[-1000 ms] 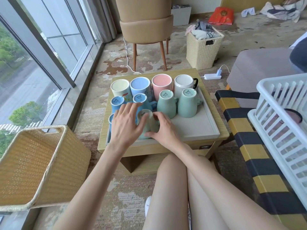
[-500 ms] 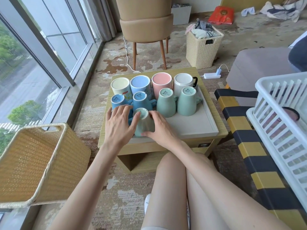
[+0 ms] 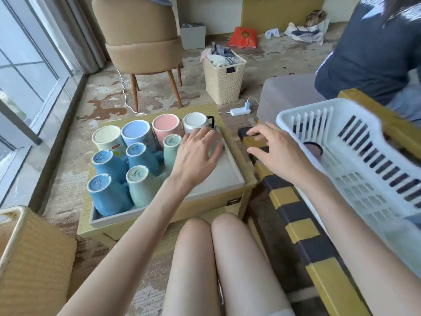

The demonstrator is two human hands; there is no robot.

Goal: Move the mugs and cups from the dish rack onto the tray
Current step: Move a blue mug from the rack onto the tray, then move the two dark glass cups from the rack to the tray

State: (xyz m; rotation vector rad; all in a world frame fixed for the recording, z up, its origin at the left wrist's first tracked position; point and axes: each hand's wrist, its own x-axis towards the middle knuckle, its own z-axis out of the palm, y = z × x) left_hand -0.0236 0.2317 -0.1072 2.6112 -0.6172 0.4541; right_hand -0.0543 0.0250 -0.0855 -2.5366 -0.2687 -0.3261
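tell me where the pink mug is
Head view, left of centre: the pink mug stands upside down on the tray, back row, between the pale blue mug and the white mug.

Left forearm (image 3: 148, 220): bare, reaching forward from the lower left.
Left hand (image 3: 196, 156): palm down, fingers spread and slightly bent; it is too blurred to tell whether it grips anything beneath.
Right forearm (image 3: 330, 213): bare, stretched forward from the lower right.
Right hand (image 3: 273, 151): palm down, fingers fanned, lightly curled, holding nothing.
Knees (image 3: 196, 233): bare, side by side.
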